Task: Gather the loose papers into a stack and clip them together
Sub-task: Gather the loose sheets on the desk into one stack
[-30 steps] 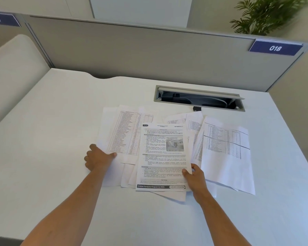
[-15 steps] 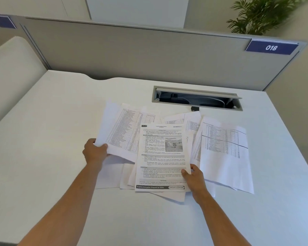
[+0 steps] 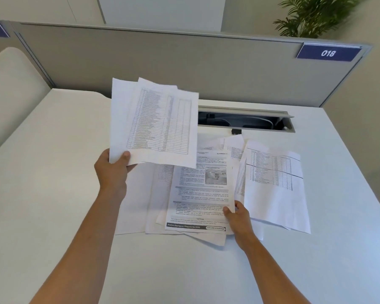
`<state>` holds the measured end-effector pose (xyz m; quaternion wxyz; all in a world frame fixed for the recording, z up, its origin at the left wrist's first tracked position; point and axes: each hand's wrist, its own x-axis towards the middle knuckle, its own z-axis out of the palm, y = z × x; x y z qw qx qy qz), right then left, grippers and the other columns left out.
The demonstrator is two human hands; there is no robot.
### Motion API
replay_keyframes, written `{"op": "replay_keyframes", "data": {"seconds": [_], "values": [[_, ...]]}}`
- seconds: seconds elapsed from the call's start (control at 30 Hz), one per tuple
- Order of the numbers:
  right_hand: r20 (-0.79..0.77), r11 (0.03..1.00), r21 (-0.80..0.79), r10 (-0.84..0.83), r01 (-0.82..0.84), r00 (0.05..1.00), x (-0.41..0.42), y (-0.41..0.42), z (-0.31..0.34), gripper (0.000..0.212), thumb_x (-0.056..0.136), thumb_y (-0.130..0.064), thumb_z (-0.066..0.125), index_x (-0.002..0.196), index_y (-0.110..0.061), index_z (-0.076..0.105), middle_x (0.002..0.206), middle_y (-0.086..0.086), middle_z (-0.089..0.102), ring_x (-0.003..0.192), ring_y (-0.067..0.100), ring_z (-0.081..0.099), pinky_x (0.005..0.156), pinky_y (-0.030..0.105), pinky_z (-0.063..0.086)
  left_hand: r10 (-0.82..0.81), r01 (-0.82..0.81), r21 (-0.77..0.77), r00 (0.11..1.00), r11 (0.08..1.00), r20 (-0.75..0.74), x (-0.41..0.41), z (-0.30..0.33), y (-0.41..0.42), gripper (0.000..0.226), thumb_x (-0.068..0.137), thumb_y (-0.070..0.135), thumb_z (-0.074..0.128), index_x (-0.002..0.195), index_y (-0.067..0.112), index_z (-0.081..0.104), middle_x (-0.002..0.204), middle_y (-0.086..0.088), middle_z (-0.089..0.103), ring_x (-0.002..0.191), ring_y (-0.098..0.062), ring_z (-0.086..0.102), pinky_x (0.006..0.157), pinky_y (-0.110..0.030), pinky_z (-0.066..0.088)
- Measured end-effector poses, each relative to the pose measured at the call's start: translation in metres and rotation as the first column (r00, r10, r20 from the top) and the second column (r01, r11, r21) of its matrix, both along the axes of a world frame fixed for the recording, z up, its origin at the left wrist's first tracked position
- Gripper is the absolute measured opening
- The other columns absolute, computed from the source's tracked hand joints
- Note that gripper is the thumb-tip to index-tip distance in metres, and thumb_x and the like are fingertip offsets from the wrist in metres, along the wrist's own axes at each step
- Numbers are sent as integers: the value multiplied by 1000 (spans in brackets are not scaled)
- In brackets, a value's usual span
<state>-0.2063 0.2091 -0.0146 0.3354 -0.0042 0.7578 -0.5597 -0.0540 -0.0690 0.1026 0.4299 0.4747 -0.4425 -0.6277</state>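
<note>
White printed sheets [image 3: 154, 123], a few together with a table on the front one, are hanging lifted in the upper middle of the frame, the left hand [image 3: 112, 170] pinching their lower left corner, thumb on top. Lower centre, the right hand [image 3: 237, 216] is pinching the right edge of a text page [image 3: 200, 205] topping the loose papers [image 3: 274, 185] fanned across the pale desk [image 3: 53, 172].
</note>
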Motion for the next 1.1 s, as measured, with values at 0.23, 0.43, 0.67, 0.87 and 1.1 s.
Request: {"op": "replay_keyframes", "data": {"seconds": [0.23, 0.43, 0.67, 0.87, 1.1], "values": [[68, 999, -35, -22, 24, 997, 0, 0, 3, 21, 97, -10, 52, 115, -16, 60, 110, 4, 69, 98, 24, 67, 83, 40, 57, -168, 154, 155, 983, 976, 76, -13, -52, 61, 22, 89, -4, 63, 111, 1, 61, 102, -14, 67, 88, -23, 65, 57, -21, 58], [264, 984, -111, -104, 137, 959, -3, 4, 18, 40, 102, -47, 35, 104, -23, 67, 104, 3, 73, 97, 21, 66, 92, 39, 51, -366, 295, 272, 891, 916, 268, -2, -99, 102, 31, 88, -1, 65, 117, 6, 57, 116, -16, 64, 96, -30, 65, 61, -31, 61], [370, 940, -304, -35, 157, 928, -7, 7, 22, 63, 91, -70, 27, 131, -32, 59, 127, 4, 67, 116, 27, 63, 102, 52, 46, -597, 505, 318, 676, 802, 433, 11, -98, 116, 47, 86, 4, 67, 125, 19, 46, 119, -6, 56, 93, -25, 67, 65, -41, 63], [402, 947, -291, -8, 137, 916, -23, 10, 32, 33, 97, -30, 53, 123, -14, 64, 113, 11, 72, 105, 32, 68, 88, 47, 54, -369, 585, 118, 332, 803, 868, 11, -82, 100, 61, 82, 46, 69, 134, 19, 50, 121, -5, 60, 115, -27, 57, 94, -40, 49], [167, 990, -119, 95, -76, 981, -18, -7, 29, 38, 92, 4, 56, 122, -17, 60, 119, 6, 69, 106, 25, 66, 93, 46, 53, -447, 741, 112, 269, 662, 853, -7, -96, 109, 82, 88, 48, 63, 152, 10, 28, 157, -9, 32, 146, -28, 24, 118, -39, 23]]}}
